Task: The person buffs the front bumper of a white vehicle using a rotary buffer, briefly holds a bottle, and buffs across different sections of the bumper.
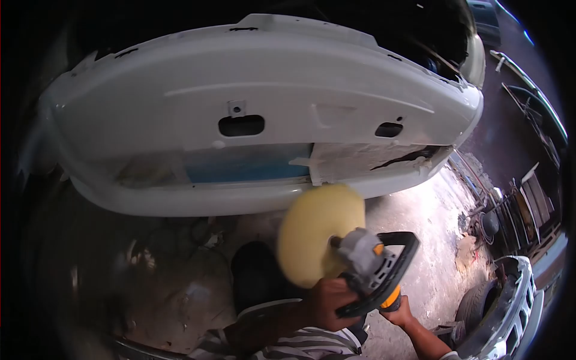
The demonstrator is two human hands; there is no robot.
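A power polisher [367,258] with a large round yellow pad [318,234] is held in front of a white car bumper [270,72]. My left hand [333,303] is closed on the polisher near its black loop handle. My right hand [398,313] wraps round the rear of its body, by the orange part. The pad faces left and its top edge lies near the bumper's lower lip; whether they touch I cannot tell. Blue and pale masking sheets [246,163] cover the bumper's lower opening.
At the lower right lie a tire [474,303] and another bumper piece [519,300]. Metal parts and panels [528,204] lean along the right side. Below the bumper is a concrete floor [420,210], with a dark knee [255,270] near the pad.
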